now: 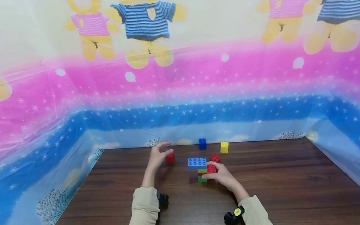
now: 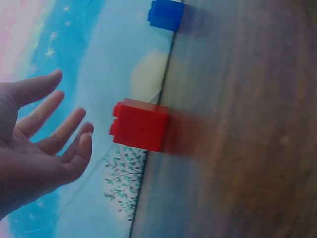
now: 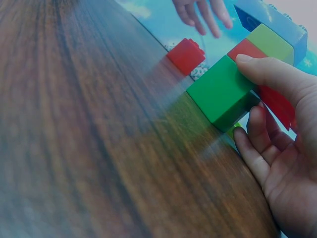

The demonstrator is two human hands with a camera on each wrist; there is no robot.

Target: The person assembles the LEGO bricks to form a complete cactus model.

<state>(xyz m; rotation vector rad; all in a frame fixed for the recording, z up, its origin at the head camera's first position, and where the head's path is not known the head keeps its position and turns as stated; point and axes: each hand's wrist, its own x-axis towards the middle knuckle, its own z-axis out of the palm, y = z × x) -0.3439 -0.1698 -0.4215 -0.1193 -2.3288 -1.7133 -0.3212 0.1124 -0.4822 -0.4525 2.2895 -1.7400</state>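
My right hand grips a small stack of toy building bricks, thumb on the near side. In the right wrist view the stack has a green brick at the bottom, a red brick over it, then a lime green brick. A long light blue brick with two rows of studs tops it and juts out to the left. The red layer sticks out to the right. My left hand has its fingers apart and holds nothing, just beside a red brick standing on the table.
A dark blue brick and a yellow brick stand near the back edge of the wooden table. Another red brick sits just behind the right hand. A printed cloth hangs behind the table.
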